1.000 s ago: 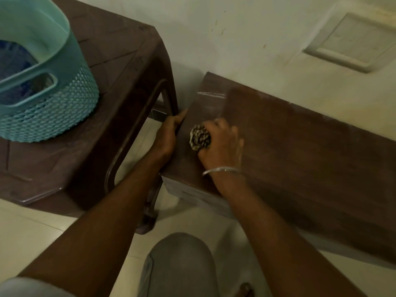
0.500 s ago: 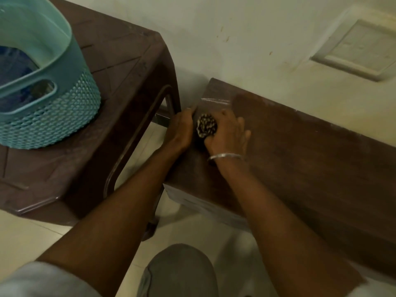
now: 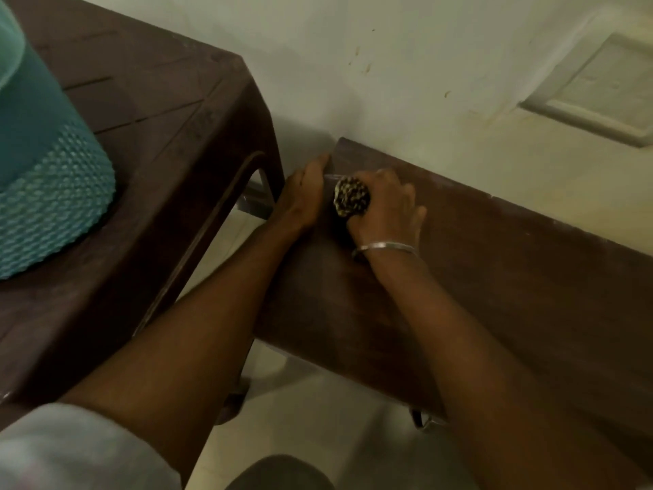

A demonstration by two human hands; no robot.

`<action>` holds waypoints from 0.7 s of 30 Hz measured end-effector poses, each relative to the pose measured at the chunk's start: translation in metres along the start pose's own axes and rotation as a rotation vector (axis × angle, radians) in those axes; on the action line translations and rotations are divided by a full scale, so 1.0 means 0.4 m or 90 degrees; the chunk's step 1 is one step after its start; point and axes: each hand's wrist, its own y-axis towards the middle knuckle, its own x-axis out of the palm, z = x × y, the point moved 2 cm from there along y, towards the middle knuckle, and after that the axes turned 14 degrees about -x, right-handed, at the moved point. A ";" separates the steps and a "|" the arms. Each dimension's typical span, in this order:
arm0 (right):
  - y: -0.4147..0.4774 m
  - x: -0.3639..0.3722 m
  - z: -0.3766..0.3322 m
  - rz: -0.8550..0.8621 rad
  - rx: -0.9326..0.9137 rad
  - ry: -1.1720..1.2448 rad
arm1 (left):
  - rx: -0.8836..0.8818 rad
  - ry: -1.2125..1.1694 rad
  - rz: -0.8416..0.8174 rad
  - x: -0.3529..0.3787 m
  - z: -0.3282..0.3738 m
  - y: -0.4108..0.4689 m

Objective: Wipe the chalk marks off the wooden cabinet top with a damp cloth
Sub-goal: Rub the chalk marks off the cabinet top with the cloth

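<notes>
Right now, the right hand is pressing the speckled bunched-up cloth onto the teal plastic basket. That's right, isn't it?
Not quite. The head view shows the right hand gripping the speckled bunched-up cloth against the dark brown wooden cabinet top, near its far left corner, not the teal plastic basket, which stands apart on the brown plastic table.
</notes>
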 end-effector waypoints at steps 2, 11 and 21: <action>-0.043 -0.004 0.005 -0.005 -0.050 -0.017 | -0.016 -0.051 -0.021 0.000 0.014 0.001; 0.142 -0.010 0.098 0.030 -0.013 -0.041 | 0.019 -0.146 -0.048 0.031 0.014 0.056; 0.138 0.035 0.039 0.040 -0.121 -0.056 | 0.010 -0.109 -0.001 0.034 0.001 0.121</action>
